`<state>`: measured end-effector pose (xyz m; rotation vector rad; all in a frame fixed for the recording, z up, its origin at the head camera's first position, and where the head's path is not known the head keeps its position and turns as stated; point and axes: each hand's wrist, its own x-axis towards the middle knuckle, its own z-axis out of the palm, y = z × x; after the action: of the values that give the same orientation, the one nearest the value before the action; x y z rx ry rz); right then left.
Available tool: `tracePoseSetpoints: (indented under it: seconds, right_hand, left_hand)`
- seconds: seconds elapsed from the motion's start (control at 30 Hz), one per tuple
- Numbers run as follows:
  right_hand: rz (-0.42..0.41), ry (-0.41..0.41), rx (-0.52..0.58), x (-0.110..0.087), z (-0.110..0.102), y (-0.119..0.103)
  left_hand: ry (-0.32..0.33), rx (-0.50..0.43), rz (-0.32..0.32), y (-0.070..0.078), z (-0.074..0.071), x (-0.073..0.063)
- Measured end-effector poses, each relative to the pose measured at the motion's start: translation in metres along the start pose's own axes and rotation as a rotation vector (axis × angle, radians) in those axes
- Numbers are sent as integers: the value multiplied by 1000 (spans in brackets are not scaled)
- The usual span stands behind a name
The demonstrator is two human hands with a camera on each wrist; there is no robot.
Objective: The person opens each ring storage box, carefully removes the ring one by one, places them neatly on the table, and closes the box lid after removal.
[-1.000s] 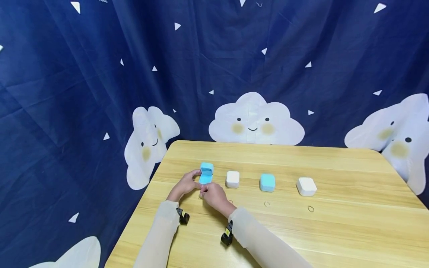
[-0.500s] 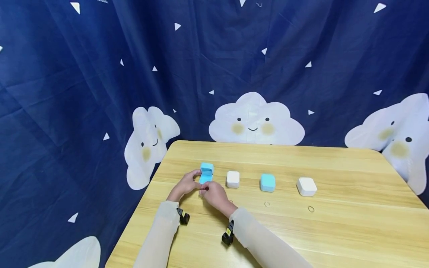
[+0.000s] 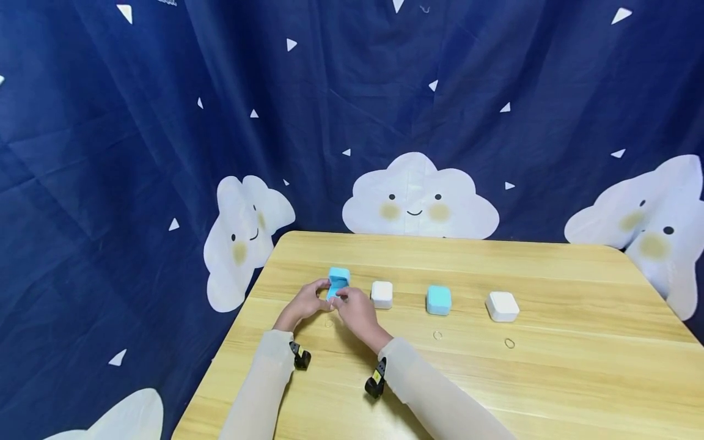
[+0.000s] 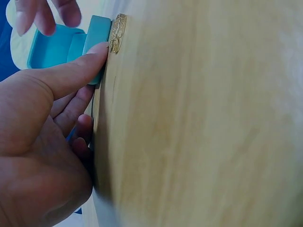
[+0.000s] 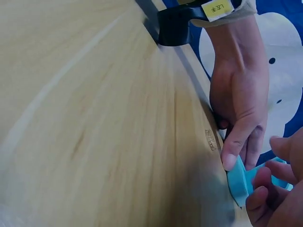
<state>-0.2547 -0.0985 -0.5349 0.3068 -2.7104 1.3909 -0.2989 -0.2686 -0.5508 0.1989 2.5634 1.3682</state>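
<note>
A light-blue ring box (image 3: 338,277) stands at the table's left with its lid raised. My left hand (image 3: 307,304) holds its base, thumb along the front and fingers behind; the left wrist view shows the thumb (image 4: 83,66) on the base. My right hand (image 3: 357,313) is over the front of the box, fingers loosely bent at its inside. In the left wrist view the right fingertips (image 4: 45,21) hang apart above the box with nothing between them. A gold patterned ring (image 4: 118,33) lies on the table just before the box.
To the right stand a white box (image 3: 382,294), another light-blue box (image 3: 439,300) and a second white box (image 3: 502,307), all closed. Two rings lie in front of these: one ring (image 3: 437,335) and a darker ring (image 3: 509,343). A blue cloud-print curtain (image 3: 352,122) hangs behind the table.
My right hand has shifted slightly up and forward, from the front edge of the box to over its inside. Its wrist now covers the ring before the white box. The left hand stays put.
</note>
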Motion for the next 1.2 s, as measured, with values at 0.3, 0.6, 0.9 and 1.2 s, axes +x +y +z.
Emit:
tracePoseSetpoints:
  seconds: [0.3,0.6,0.9,1.2]
  right_hand:
    - [57,134,79,7,-4,-2]
    - [139,156,186,22,-6,-7]
    - [210,138,259,31,2,-2]
    - [262,119,315,35,10,3]
  left_hand:
    - [1,20,11,-3,0,2]
    - [0,-3,1,-3,1,1]
    - [7,2,-3,-2,1,1]
    - [10,7,-10,-4,1,1]
